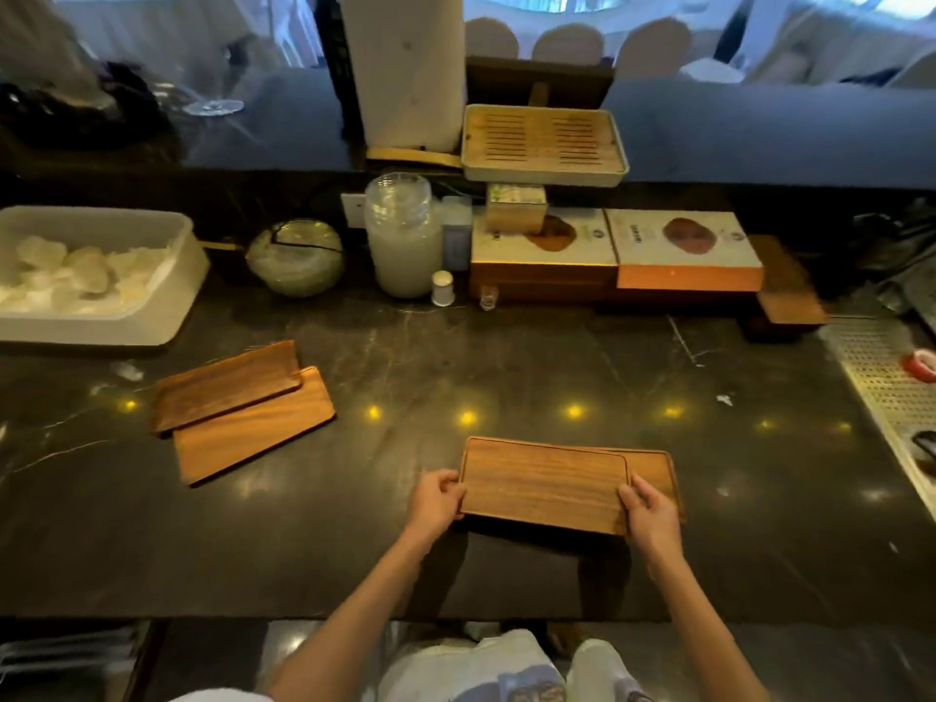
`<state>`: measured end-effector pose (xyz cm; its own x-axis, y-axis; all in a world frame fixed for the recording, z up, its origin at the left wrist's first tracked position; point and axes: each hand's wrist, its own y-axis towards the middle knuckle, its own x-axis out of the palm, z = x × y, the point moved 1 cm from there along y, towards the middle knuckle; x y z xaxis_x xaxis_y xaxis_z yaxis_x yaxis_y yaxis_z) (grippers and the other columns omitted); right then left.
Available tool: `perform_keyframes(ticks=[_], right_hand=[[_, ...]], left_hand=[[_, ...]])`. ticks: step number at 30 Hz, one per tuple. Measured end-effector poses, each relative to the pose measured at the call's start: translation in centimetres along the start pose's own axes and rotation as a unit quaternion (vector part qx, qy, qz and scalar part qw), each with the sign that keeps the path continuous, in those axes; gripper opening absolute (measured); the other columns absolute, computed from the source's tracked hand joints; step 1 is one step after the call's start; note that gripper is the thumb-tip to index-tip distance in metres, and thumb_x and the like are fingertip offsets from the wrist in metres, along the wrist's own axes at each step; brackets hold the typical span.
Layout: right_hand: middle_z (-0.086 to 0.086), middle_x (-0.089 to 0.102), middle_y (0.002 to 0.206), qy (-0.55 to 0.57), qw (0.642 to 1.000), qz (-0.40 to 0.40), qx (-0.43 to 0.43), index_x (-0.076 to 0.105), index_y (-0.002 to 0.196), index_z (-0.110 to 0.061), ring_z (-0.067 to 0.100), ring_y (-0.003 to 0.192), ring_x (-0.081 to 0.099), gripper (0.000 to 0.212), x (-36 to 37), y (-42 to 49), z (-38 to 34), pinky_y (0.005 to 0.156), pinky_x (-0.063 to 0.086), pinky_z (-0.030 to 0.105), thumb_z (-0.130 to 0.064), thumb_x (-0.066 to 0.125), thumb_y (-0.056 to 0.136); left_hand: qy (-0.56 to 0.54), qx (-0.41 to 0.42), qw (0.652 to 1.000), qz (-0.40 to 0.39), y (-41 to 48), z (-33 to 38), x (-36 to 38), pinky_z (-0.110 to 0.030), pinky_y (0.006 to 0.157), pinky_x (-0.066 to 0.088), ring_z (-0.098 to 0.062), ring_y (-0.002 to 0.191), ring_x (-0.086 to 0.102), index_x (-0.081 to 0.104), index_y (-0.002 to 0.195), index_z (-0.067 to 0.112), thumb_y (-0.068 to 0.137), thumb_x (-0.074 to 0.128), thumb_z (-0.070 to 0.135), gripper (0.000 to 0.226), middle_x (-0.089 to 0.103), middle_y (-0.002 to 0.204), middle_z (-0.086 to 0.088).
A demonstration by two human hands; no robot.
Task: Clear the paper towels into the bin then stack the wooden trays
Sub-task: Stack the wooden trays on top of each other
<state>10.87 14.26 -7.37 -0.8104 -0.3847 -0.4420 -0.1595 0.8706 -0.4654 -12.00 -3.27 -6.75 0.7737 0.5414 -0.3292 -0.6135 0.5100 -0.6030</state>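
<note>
Both my hands, left point(434, 499) and right point(650, 514), grip the short ends of a smooth rectangular grained wooden tray point(544, 482) lying atop another tray point(656, 468).

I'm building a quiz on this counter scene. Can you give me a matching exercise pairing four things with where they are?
1. rectangular wooden tray in both hands
2. two overlapping wooden trays
3. white plastic tub
4. slatted bamboo tray

A. far left of the counter
B. raised shelf at the back
C. near edge, centre
D. left of centre, untouched

Pairs: 1-C, 2-D, 3-A, 4-B
</note>
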Motion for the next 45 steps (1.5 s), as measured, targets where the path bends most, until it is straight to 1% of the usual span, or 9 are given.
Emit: perform_keyframes(ticks=[2, 5, 8, 14, 26, 31, 36, 41, 45], right_hand=[[0.012, 0.05, 0.144, -0.048, 0.999, 0.003, 0.0, 0.047, 0.141, -0.009, 0.03, 0.131, 0.047, 0.045, -2.5, 2.4, 0.7, 0.103, 0.039, 0.039, -0.019, 0.051, 0.098], [0.015, 0.056, 0.132, -0.091, 0.996, -0.011, -0.005, 0.051, 0.138, -0.011, 0.03, 0.118, 0.055, 0.041, -5.2, 5.8, 1.6, 0.098, 0.047, 0.042, -0.012, 0.047, 0.098], [0.015, 0.06, 0.118, -0.119, 0.992, -0.027, -0.034, 0.054, 0.137, -0.018, 0.026, 0.105, 0.06, 0.045, -6.8, 7.5, 2.2, 0.093, 0.052, 0.042, -0.005, 0.043, 0.095], [0.006, 0.059, 0.095, -0.204, 0.973, -0.028, -0.102, 0.068, 0.116, -0.018, 0.027, 0.094, 0.061, 0.034, -8.1, 8.8, 3.9, 0.083, 0.053, 0.043, -0.007, 0.047, 0.093], [0.012, 0.061, 0.119, -0.159, 0.982, -0.015, -0.105, 0.061, 0.128, -0.013, 0.026, 0.112, 0.058, 0.033, -8.0, 8.9, 4.2, 0.094, 0.046, 0.04, -0.019, 0.049, 0.099], [0.011, 0.064, 0.117, -0.158, 0.982, -0.003, -0.107, 0.065, 0.123, -0.012, 0.025, 0.109, 0.06, 0.03, -8.0, 8.8, 4.4, 0.093, 0.05, 0.041, -0.02, 0.052, 0.097], [0.011, 0.066, 0.114, -0.153, 0.982, 0.001, -0.11, 0.066, 0.122, -0.012, 0.025, 0.106, 0.061, 0.029, -8.1, 8.6, 4.3, 0.091, 0.051, 0.043, -0.018, 0.054, 0.097], [0.012, 0.068, 0.11, -0.161, 0.981, -0.003, -0.104, 0.065, 0.123, -0.012, 0.026, 0.1, 0.063, 0.03, -8.2, 8.5, 4.0, 0.085, 0.052, 0.041, -0.016, 0.053, 0.097], [0.007, 0.067, 0.101, -0.162, 0.982, -0.016, -0.1, 0.065, 0.123, -0.012, 0.018, 0.088, 0.061, 0.029, -8.4, 8.6, 4.0, 0.074, 0.051, 0.033, -0.016, 0.053, 0.097]], left_hand=[[0.074, 0.023, 0.996, 0.034, 0.0, 1.5, 3.4, -0.037, 0.091, 0.055, -0.023, 0.105, 0.066, 0.065, 0.122, 0.003, 0.094, 0.057, 0.009, 0.029, 0.07, 0.113, -0.012], [0.118, 0.052, 0.99, 0.059, 0.0, 3.1, 7.6, -0.03, 0.086, 0.054, -0.018, 0.099, 0.066, 0.072, 0.108, 0.007, 0.094, 0.055, 0.009, 0.022, 0.072, 0.107, -0.009], [0.156, 0.037, 0.985, 0.065, 0.3, 4.0, 10.4, -0.04, 0.091, 0.056, -0.023, 0.102, 0.067, 0.072, 0.108, 0.006, 0.094, 0.055, 0.011, 0.023, 0.071, 0.106, -0.011], [0.183, 0.012, 0.977, 0.106, -0.8, 4.4, 13.3, -0.035, 0.08, 0.06, -0.022, 0.093, 0.069, 0.071, 0.093, 0.005, 0.092, 0.06, 0.01, 0.012, 0.07, 0.095, -0.009], [0.149, -0.032, 0.977, 0.146, -0.7, 3.7, 13.9, -0.038, 0.088, 0.056, -0.026, 0.105, 0.065, 0.066, 0.109, 0.006, 0.091, 0.063, 0.012, 0.02, 0.068, 0.111, -0.013], [0.098, -0.038, 0.987, 0.122, -0.8, 3.5, 13.7, -0.02, 0.068, 0.054, -0.014, 0.089, 0.063, 0.061, 0.11, 0.01, 0.088, 0.066, 0.007, 0.022, 0.067, 0.11, -0.008], [0.088, -0.04, 0.989, 0.112, -0.9, 3.4, 13.5, -0.033, 0.086, 0.058, -0.015, 0.093, 0.061, 0.058, 0.11, 0.011, 0.086, 0.067, 0.005, 0.026, 0.061, 0.1, -0.002], [0.087, -0.024, 0.989, 0.116, -0.9, 3.2, 13.5, -0.021, 0.069, 0.053, -0.011, 0.085, 0.058, 0.059, 0.109, 0.011, 0.087, 0.068, 0.008, 0.024, 0.057, 0.09, 0.004], [0.089, -0.025, 0.988, 0.127, -0.9, 3.1, 13.7, -0.03, 0.082, 0.055, -0.017, 0.095, 0.062, 0.06, 0.111, 0.008, 0.089, 0.064, 0.006, 0.022, 0.062, 0.099, -0.003]])
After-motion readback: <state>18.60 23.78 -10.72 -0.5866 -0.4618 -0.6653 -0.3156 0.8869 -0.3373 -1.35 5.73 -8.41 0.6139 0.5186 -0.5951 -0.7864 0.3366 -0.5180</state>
